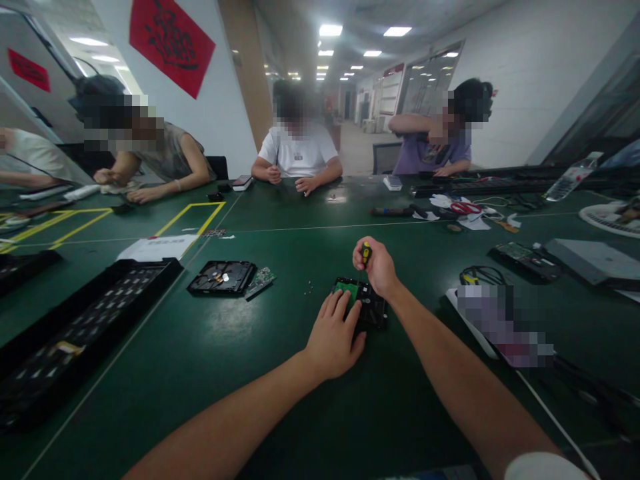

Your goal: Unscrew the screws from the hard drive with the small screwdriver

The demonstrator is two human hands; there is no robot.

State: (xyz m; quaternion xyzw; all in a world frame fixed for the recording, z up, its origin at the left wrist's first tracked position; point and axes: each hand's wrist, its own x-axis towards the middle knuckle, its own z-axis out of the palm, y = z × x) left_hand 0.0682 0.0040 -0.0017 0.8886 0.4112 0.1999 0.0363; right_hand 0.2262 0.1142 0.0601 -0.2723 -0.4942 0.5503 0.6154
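A black hard drive (pixel 374 308) with a green circuit board (pixel 346 288) lies on the table in front of me. Spread over its near left side, my left hand (pixel 334 333) is open, fingers resting on the drive and board. Above the drive's far edge, my right hand (pixel 379 267) grips a yellow and black screwdriver (pixel 367 252), its thin shaft pointing down at the drive. Whether the tip sits in a screw is too small to tell. Several tiny screws (pixel 309 288) are scattered left of the drive. Another hard drive (pixel 223 277) lies farther left, beside a loose circuit board (pixel 261 283).
A long black tray (pixel 95 313) stands at left. On the right are a white-edged device (pixel 475 327), a drive with exposed board (pixel 525 261), a grey metal box (pixel 595 260), cables and a plastic bottle (pixel 573 177). Several people sit across the green table (pixel 280 233).
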